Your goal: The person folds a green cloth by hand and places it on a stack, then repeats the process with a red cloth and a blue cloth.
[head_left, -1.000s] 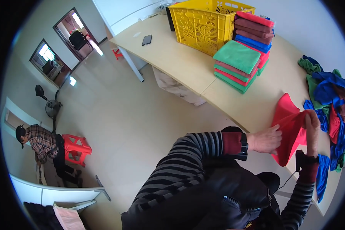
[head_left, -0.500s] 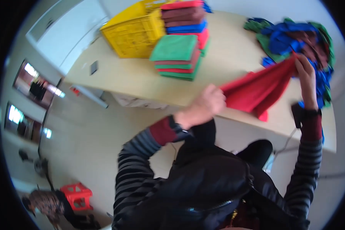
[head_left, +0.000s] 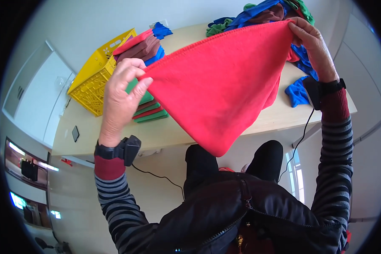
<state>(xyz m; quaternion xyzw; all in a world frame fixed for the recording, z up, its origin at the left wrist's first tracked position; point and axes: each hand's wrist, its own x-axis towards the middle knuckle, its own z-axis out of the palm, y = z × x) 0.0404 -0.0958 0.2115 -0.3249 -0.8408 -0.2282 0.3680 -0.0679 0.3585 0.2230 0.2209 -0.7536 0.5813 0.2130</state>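
Left hand (head_left: 119, 95) nearly closed, thumb and fingertips pinching one corner of a red cloth (head_left: 220, 80); right hand (head_left: 312, 40) closed likewise on another corner, fingers curled. Cloth hung spread between both, over the near edge of the table (head_left: 93, 132). Yellow crate (head_left: 89, 92) stood at table's left, folded cloths (head_left: 140, 50) stacked beside it; crate contents could not be made out.

I see a pale table (head_left: 173, 131). It bears a yellow plastic crate (head_left: 89, 91), smartphone (head_left: 75, 133), folded cloths (head_left: 152, 115) and loose cloths (head_left: 262, 15).
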